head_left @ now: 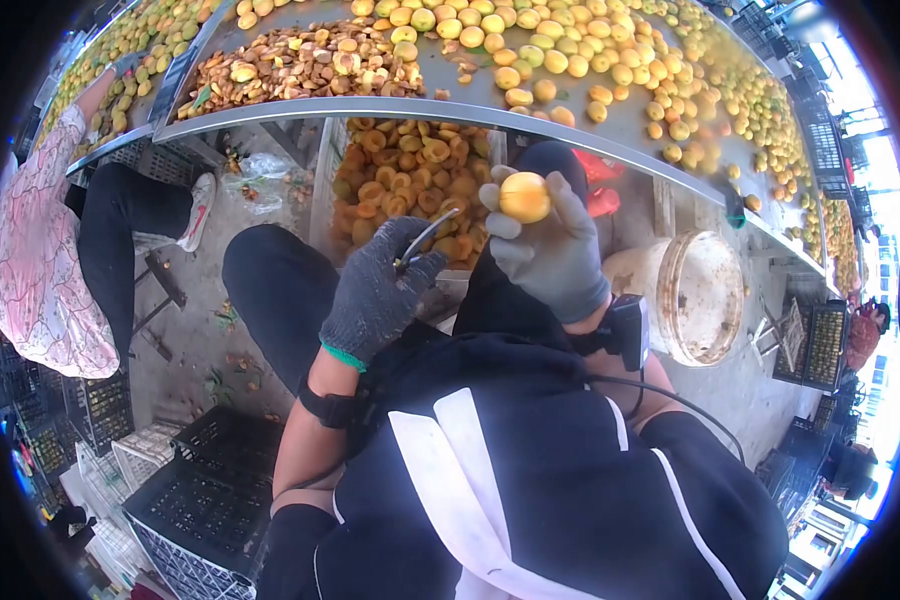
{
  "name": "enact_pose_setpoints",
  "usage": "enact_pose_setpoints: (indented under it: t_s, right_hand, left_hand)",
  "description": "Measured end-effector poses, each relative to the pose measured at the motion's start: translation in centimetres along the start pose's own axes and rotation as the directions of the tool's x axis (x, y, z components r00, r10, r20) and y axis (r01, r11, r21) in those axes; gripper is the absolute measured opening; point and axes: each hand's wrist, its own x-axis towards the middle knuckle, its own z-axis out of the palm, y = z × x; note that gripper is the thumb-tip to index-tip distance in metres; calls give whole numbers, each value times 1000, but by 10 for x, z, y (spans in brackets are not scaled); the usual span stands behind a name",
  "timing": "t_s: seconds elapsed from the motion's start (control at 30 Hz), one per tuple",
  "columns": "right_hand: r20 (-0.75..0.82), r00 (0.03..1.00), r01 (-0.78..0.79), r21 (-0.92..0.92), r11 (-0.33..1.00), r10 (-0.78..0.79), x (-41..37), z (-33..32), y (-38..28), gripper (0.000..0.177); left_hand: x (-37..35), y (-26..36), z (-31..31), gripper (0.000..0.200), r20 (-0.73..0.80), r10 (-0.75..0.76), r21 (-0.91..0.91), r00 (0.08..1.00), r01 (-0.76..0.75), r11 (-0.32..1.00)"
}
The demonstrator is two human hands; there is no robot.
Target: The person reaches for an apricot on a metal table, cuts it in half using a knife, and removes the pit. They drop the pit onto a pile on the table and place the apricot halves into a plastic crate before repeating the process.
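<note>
On my feed, the apricot [525,197] sits toward 1 o'clock of frame centre, in the grip of the right hand [555,250]: fingertips and thumb around its sides, gloved palm turned up, upper face exposed. The left hand [372,295], at its 8 o'clock, is closed around a slim curved metal tool [432,232], whose tip points toward 1 o'clock, apart from the skin. Handling note, my judgement: I would pinch the fruit just firmly enough to stop it rolling, since ripe flesh may bruise, and turn it with the fingertips so that its seam faces the tool. I would keep the right fingers behind the tool's path, wrist low, and use short, light strokes; a hard push could slip off the round skin into the glove. Working above the crate [322,185], at 9 o'clock of the fruit, would catch drips. Appearance: nearly round, yellow-orange, paler on top where light strikes; no cut visible on the near side, underside hidden, seam not resolved. For comparison, the halves [410,180] in the crate look deeper orange and hollowed. Whole apricots [560,62] at 12 to 1 o'clock range from greenish yellow to orange.
</note>
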Motion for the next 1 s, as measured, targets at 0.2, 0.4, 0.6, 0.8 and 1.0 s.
enact_pose_setpoints:
  t_s: [0.2,0.4,0.6,0.8,1.0]
  right_hand:
    - [-47,996,58,-210,976,-69,-7,8,6,47]
    - [-74,997,9,-300,954,-33,-12,12,7,55]
    - [-83,994,15,-535,844,-71,-15,20,13,62]
    - [-63,995,31,-579,815,-82,-18,17,16,63]
    - [-110,971,40,-797,603,-210,-19,31,24,64]
  left_hand:
    - [-6,13,4,26,-26,214,177,976,-206,962]
    - [-9,15,6,26,-30,239,293,971,-220,930]
    - [-13,15,8,26,-43,244,322,969,-218,921]
    - [-16,12,9,24,-38,269,457,962,-223,861]
    - [-17,17,9,17,28,134,490,991,-130,862]
